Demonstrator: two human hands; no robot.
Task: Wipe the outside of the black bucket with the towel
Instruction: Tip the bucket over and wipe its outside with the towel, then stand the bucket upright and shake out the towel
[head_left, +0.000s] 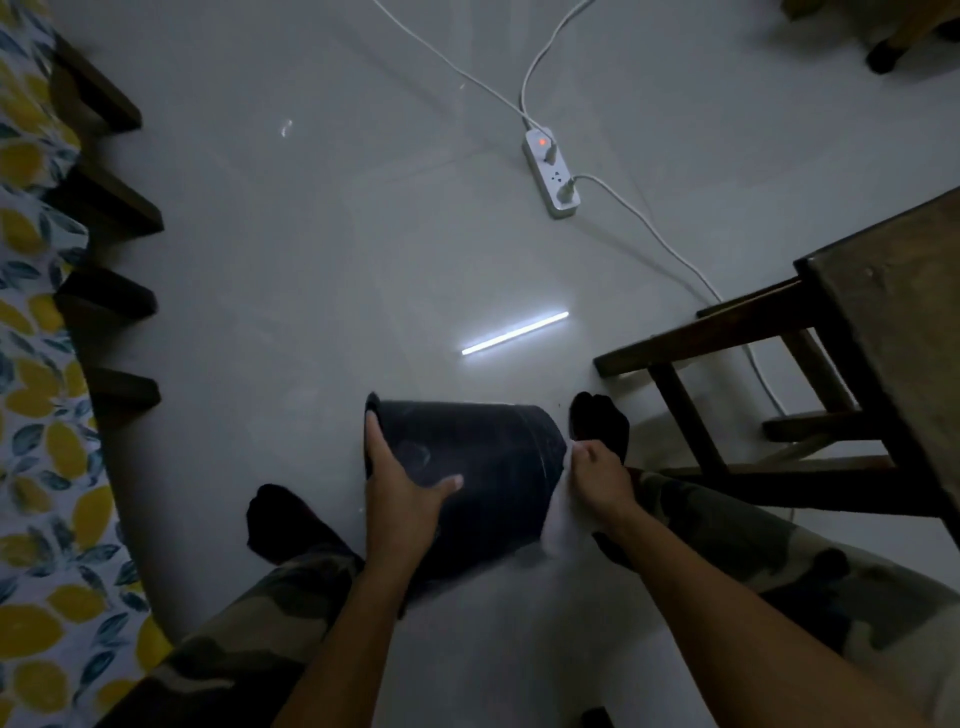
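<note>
The black bucket lies on its side on the grey floor between my two feet in black socks. My left hand rests spread on the bucket's upper left side, fingers reaching over its rim and thumb across the wall. My right hand grips a white towel pressed against the bucket's right side. The towel hangs down below that hand. The bucket's inside is hidden.
A dark wooden stool or table stands close on the right. A white power strip with cables lies on the floor ahead. Furniture with a lemon-print cloth and dark wooden legs runs along the left.
</note>
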